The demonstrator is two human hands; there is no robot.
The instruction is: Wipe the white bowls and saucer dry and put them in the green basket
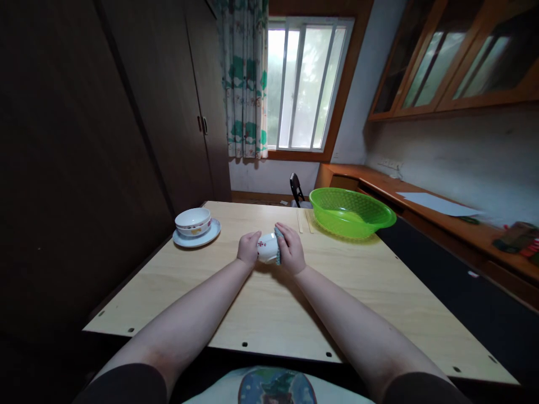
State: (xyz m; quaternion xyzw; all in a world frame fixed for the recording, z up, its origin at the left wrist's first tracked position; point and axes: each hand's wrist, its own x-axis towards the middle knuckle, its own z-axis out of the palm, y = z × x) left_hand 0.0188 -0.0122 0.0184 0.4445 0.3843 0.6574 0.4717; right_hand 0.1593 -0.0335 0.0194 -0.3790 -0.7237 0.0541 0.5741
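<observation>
My left hand point(248, 248) fingers wrapped round small white ceramic cup with red motif point(266, 247), tipped sideways above pale wooden bench point(357, 292); right hand point(290, 249) presses teal cloth point(278, 247) against cup mouth. Stacked white bowl on plate point(196, 225) left, green plastic basket point(351, 212) right.
</observation>
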